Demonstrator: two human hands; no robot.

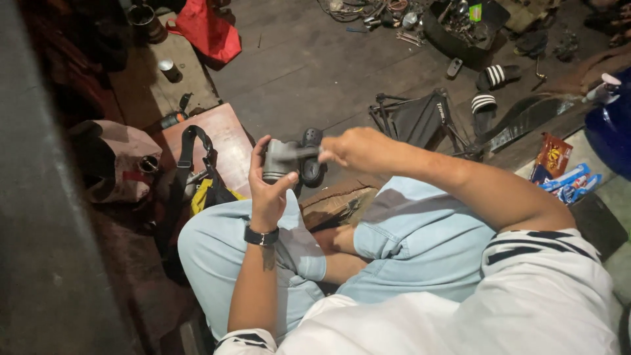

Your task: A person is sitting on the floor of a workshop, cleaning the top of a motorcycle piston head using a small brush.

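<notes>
Far left: bag (115, 164) on the floor, black strap (187, 154) draped over a reddish board (227, 135). My left hand (268, 187), watch (261, 236) on the wrist, wraps a grey cylindrical part (279, 160), thumb on one side, fingers curled round the other; part sits upright above my left knee, just in front of a black sandal (311, 158). My right hand (358, 150) is closed into a fist on a thin tool (306, 153) whose tip touches the part's top; tool is blurred, can't tell its kind. Further right: folded black stool (417, 118), striped sandals (490, 89), snack packets (559, 171). Tray of metal bits (460, 26) at the top.
</notes>
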